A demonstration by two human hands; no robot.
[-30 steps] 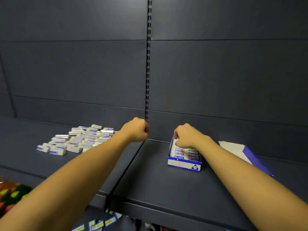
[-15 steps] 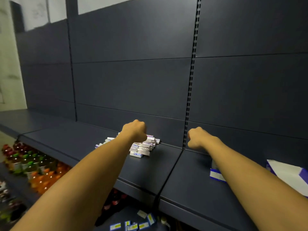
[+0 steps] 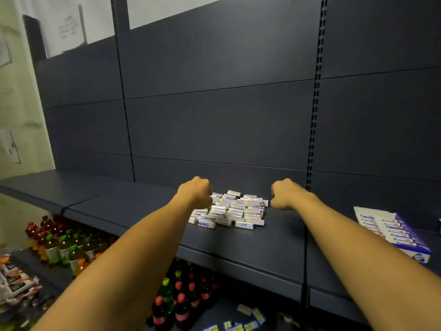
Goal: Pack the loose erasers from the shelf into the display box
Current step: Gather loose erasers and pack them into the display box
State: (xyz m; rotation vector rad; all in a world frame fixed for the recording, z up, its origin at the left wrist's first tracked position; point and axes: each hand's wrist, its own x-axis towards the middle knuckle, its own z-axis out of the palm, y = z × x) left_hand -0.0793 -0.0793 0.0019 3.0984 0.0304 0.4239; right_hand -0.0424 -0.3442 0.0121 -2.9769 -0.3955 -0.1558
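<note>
Both hands had swung over to the eraser pile [image 3: 230, 210] on the shelf [image 3: 250, 244]: left hand [image 3: 195, 193] curled at its left edge, right hand [image 3: 284, 194] curled at its right edge, though I couldn't tell whether either held anything. Well right of the pile sat the display box [image 3: 393, 231], partly filled.

No words or numbers can be read. The erasers [image 3: 230, 212] in the middle and the display box [image 3: 398, 236] at the right edge have blue and red marks, too small and blurry. The white sign [image 3: 69, 28] at upper left has faint, blurry writing.
</note>
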